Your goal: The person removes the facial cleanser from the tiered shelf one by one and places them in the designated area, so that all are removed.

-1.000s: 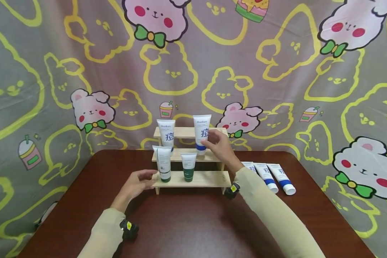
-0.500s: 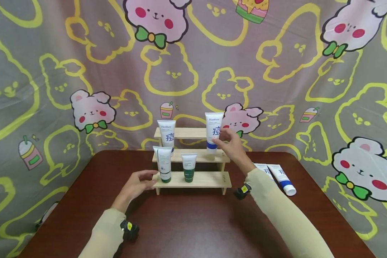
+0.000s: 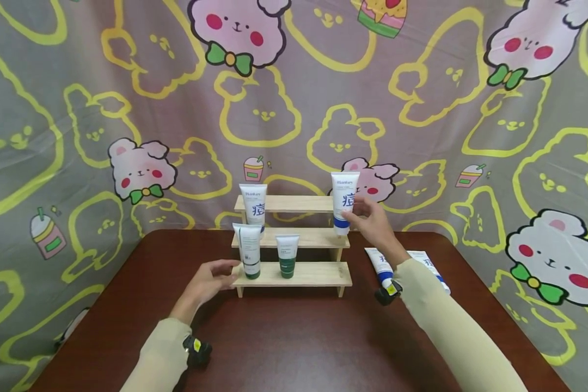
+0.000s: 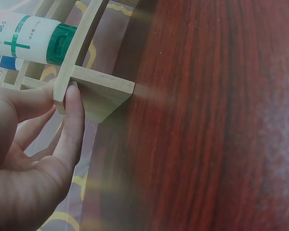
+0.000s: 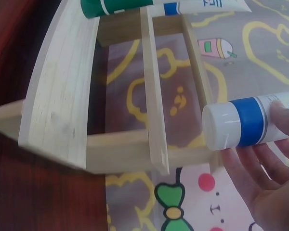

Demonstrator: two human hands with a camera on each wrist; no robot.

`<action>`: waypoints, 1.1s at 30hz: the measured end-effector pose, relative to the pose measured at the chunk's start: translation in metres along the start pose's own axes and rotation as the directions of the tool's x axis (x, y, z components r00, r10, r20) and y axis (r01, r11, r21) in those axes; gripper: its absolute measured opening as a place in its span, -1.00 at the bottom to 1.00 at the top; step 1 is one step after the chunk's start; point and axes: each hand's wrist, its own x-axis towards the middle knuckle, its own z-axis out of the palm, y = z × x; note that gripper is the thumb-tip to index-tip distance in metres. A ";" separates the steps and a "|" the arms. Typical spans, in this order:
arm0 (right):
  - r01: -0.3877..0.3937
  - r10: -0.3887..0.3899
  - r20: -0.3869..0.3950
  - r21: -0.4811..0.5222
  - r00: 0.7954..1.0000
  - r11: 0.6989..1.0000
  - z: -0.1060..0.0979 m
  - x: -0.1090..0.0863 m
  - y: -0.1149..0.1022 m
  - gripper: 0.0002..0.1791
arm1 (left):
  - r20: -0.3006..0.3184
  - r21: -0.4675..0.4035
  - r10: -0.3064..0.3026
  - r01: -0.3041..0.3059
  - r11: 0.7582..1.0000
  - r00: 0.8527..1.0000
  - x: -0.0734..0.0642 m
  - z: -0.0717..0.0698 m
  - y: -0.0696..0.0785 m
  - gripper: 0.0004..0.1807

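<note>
My left hand [image 3: 208, 284] pinches the left end of the lowest step of a three-tier wooden stand [image 3: 318, 274]; the left wrist view shows fingers above and below the board's edge. My right hand [image 3: 373, 222] holds a white cosmetic tube [image 3: 344, 190] with a blue band upright, cap down, at the right end of the middle step. Whether the cap touches wood I cannot tell. A matching tube [image 3: 255, 204] stands at the left of that step. On the lowest step stand a white tube [image 3: 250, 250] and a smaller white-and-green tube [image 3: 287, 256].
More white-and-blue tubes lie on the brown table [image 3: 294, 337] at right, one tube [image 3: 379, 265] beside my right forearm and another tube [image 3: 423, 260] partly behind the sleeve. A patterned cloth [image 3: 294, 109] hangs behind and around the table.
My right hand has carried its tube rightward along the middle step, from near the centre to the right end. My left hand has stayed at the stand's left end.
</note>
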 end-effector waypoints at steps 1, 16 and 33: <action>-0.006 0.006 0.000 -0.004 1.000 1.000 -0.003 -0.001 0.001 -0.49 | 0.004 0.001 0.003 -0.003 1.000 1.000 0.000 0.000 0.000 -0.54; -0.040 0.040 -0.001 -0.046 0.999 0.998 -0.041 -0.009 0.016 -0.48 | 0.011 -0.027 0.013 -0.013 1.000 1.000 -0.001 0.000 0.001 -0.53; -0.044 0.038 -0.033 -0.211 0.999 0.976 -0.084 -0.028 0.035 -0.46 | 0.006 -0.044 0.025 -0.025 0.999 1.000 -0.003 0.001 0.003 -0.55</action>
